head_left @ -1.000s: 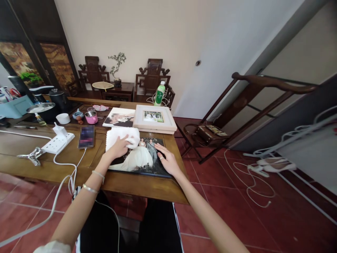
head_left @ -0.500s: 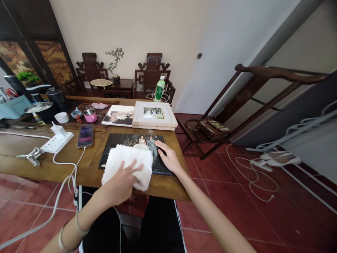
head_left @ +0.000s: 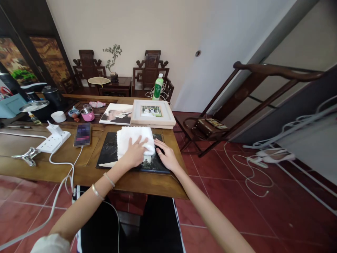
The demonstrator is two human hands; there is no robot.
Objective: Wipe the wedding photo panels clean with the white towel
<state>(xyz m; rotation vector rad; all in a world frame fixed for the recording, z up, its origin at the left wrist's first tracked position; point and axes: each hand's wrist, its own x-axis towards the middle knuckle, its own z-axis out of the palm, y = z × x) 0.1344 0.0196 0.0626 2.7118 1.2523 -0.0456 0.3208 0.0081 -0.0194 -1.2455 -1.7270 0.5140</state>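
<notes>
A large dark wedding photo print point(head_left: 109, 156) lies flat on the wooden table point(head_left: 65, 158) near its front right corner. My left hand point(head_left: 135, 154) presses a folded white towel point(head_left: 133, 138) onto the middle of the print, fingers spread flat over the cloth. My right hand point(head_left: 165, 156) lies flat and open on the print's right edge, a ring on one finger. Just behind the print sit a pale wooden photo frame point(head_left: 152, 114) and a second photo print point(head_left: 116, 114).
A phone point(head_left: 82, 134) on a cable, a white power strip point(head_left: 52, 140) and a metal clip point(head_left: 25, 156) lie to the left. Pink cup point(head_left: 87, 114), white bowl point(head_left: 58, 116) and pots stand further back. A green bottle point(head_left: 157, 87) stands behind the frame. Wooden rack point(head_left: 263, 70) and loose cables point(head_left: 252, 175) are on the right.
My left hand swept the towel from the print's far left down to its near edge, then back up toward the middle right. My right hand stayed on the print's right edge.
</notes>
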